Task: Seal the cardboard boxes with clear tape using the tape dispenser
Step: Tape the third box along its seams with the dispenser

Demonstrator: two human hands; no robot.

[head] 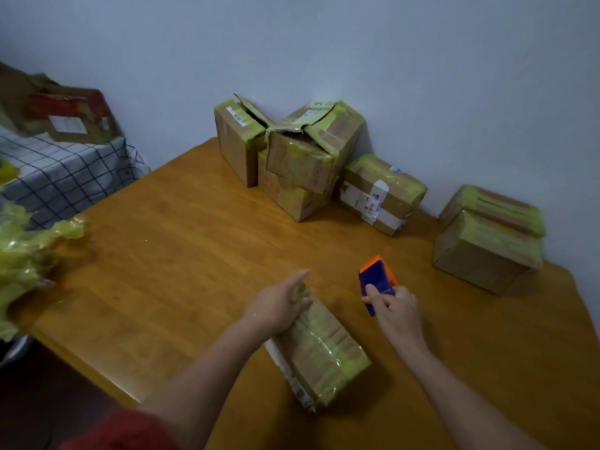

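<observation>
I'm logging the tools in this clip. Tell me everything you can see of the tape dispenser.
The tape dispenser is a small blocky tool, plastic by its look: dark blue body, orange far end. The right hand grips its near end, fingers curled over it. It is right of the box that the left hand grips, apart from it, over the wooden table; whether it touches the table is unclear. No roll or strand of tape shows.
</observation>
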